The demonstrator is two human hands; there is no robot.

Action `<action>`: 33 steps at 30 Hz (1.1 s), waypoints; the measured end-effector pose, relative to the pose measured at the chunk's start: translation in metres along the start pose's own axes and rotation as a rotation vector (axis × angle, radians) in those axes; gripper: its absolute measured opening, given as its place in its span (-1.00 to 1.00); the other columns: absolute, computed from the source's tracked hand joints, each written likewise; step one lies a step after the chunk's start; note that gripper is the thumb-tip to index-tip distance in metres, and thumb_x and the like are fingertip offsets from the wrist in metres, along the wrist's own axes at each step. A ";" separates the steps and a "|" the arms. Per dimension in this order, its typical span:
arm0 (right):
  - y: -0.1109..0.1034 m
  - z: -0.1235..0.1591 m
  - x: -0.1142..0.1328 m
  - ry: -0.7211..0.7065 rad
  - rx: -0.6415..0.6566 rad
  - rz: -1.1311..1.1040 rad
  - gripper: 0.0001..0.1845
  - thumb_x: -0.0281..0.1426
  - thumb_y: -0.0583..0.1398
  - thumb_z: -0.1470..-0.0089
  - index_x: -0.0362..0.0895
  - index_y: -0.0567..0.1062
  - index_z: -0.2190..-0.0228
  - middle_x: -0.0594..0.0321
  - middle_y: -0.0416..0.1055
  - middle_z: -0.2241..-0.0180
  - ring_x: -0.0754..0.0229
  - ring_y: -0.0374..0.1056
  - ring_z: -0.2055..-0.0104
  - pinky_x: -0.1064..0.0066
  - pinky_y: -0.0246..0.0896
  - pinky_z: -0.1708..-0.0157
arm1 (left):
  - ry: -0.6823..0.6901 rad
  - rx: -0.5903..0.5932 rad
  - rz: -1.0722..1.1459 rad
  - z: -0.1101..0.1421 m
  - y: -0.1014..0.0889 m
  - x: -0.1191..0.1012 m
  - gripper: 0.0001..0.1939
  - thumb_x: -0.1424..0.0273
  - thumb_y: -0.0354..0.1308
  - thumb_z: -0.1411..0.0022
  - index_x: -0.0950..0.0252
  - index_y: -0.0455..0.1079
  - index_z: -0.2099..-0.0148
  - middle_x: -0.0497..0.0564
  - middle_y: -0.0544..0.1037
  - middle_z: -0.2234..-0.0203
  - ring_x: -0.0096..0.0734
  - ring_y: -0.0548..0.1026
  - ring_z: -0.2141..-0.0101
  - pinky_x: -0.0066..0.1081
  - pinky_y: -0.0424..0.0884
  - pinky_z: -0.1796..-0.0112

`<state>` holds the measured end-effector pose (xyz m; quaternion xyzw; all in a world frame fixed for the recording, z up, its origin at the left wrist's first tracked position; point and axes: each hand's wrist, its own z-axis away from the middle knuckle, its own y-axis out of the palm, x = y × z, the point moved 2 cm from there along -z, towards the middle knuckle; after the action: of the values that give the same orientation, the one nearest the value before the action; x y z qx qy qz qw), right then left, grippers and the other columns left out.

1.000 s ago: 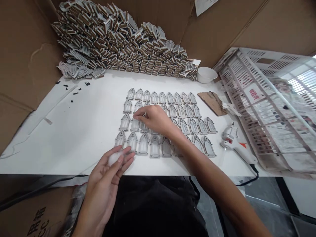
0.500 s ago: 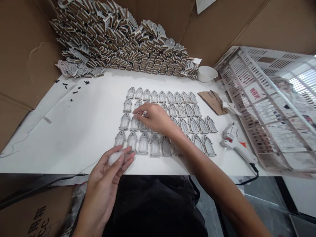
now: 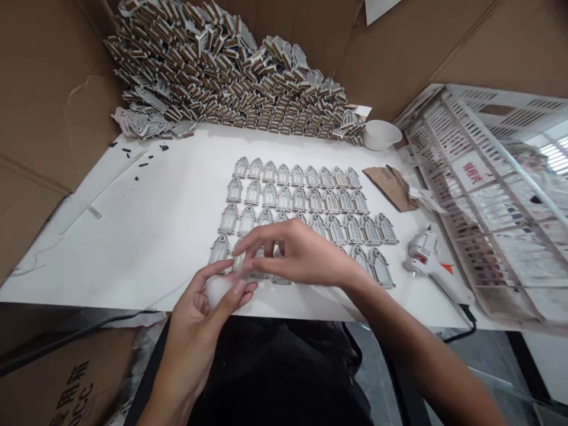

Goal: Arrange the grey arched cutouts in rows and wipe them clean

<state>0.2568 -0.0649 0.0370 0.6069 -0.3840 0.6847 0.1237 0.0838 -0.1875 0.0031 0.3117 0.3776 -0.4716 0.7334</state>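
My left hand (image 3: 206, 313) is closed around a soft-looking white, rounded wad (image 3: 218, 290) over the table's front edge. Close by on its right, the fingertips of my right hand (image 3: 288, 254) are drawn together at the wad's edge. Whatever they pinch is pale and blurred, and I cannot make it out. Small grey arched window pieces (image 3: 298, 200) lie flat in several rows beyond my hands. My right hand and forearm cover part of the two nearest rows.
A large heap of similar arched pieces (image 3: 231, 77) is piled against the cardboard at the back. A white bowl (image 3: 381, 136), a piece of brown cardboard (image 3: 390, 188), a glue gun (image 3: 437, 266) and a white plastic basket (image 3: 477, 195) stand or lie on the right. Black scraps (image 3: 137, 177) dot the left side.
My right hand has come back from the third row of window pieces towards me, to the white wad in my left hand. The whole view has shifted slightly.
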 end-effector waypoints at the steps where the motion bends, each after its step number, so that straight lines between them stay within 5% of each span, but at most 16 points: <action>1: -0.007 -0.002 -0.002 0.013 -0.050 0.017 -0.81 -0.37 0.34 -0.27 -0.04 0.70 0.09 0.28 0.69 0.16 0.28 0.50 0.31 0.43 0.36 0.29 | -0.011 0.024 0.038 -0.001 0.000 0.001 -0.24 0.07 0.56 -0.09 0.23 0.43 -0.25 0.17 0.67 0.02 -0.03 0.66 -0.03 -0.25 0.60 -0.14; 6: -0.043 -0.013 -0.022 0.125 -0.352 0.155 -0.82 -0.25 0.37 -0.23 -0.07 0.73 0.22 0.21 0.67 0.24 0.27 0.39 0.40 0.40 0.26 0.40 | -0.053 0.066 0.220 -0.002 -0.006 0.005 -0.46 0.21 0.44 -0.25 0.28 0.48 -0.20 0.23 0.56 -0.18 0.07 0.57 -0.17 -0.21 0.55 -0.23; 10: -0.046 -0.018 -0.046 0.189 -0.452 0.189 -0.81 -0.26 0.35 -0.23 -0.09 0.73 0.22 0.19 0.67 0.28 0.23 0.40 0.39 0.36 0.28 0.36 | -0.034 0.080 0.211 -0.002 -0.011 0.008 -0.42 0.23 0.47 -0.24 0.25 0.46 -0.24 0.23 0.55 -0.20 0.08 0.54 -0.19 -0.25 0.58 -0.21; 20: -0.037 -0.021 -0.061 0.193 -0.399 0.156 -0.85 -0.35 0.35 -0.17 -0.08 0.75 0.24 0.25 0.66 0.34 0.21 0.47 0.35 0.35 0.35 0.20 | -0.037 0.005 0.138 -0.011 -0.016 0.015 -0.38 0.18 0.52 -0.20 0.21 0.44 -0.22 0.17 0.61 -0.12 -0.18 0.64 -0.06 -0.53 0.63 -0.01; 33: -0.032 -0.023 -0.052 0.148 -0.339 0.173 -0.91 -0.39 0.37 -0.22 -0.10 0.74 0.26 0.24 0.69 0.29 0.22 0.52 0.30 0.39 0.35 0.20 | -0.070 -0.060 0.131 -0.006 -0.010 0.011 -0.35 0.19 0.60 -0.08 0.24 0.49 -0.15 0.16 0.63 -0.07 -0.26 0.68 0.09 -0.59 0.65 0.12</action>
<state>0.2718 -0.0121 0.0018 0.4903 -0.5344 0.6609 0.1929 0.0755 -0.1914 -0.0108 0.2970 0.3445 -0.4217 0.7844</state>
